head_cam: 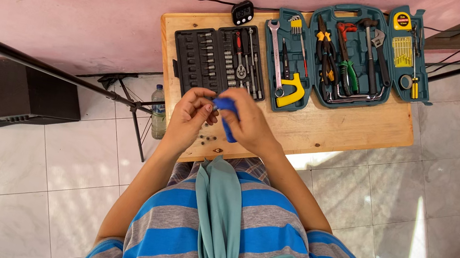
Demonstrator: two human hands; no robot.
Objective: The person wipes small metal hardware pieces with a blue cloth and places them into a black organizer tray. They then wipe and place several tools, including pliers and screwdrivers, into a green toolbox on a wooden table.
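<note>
My right hand [251,124] grips a blue-handled tool [227,116] above the near left part of a small wooden table [343,130]. My left hand [189,117] is right beside it, fingertips pinched at the tool's upper end; whatever they pinch is too small to make out. Several small dark bits [207,139] lie on the table just below both hands. A black open socket-set case [217,57] lies directly beyond the hands.
A teal open tool case [350,56] with wrench, pliers, hammer and tape measure fills the table's far right. A small black timer [242,12] sits at the back edge. A plastic bottle [158,111] and tripod legs [133,107] stand left of the table on a tiled floor.
</note>
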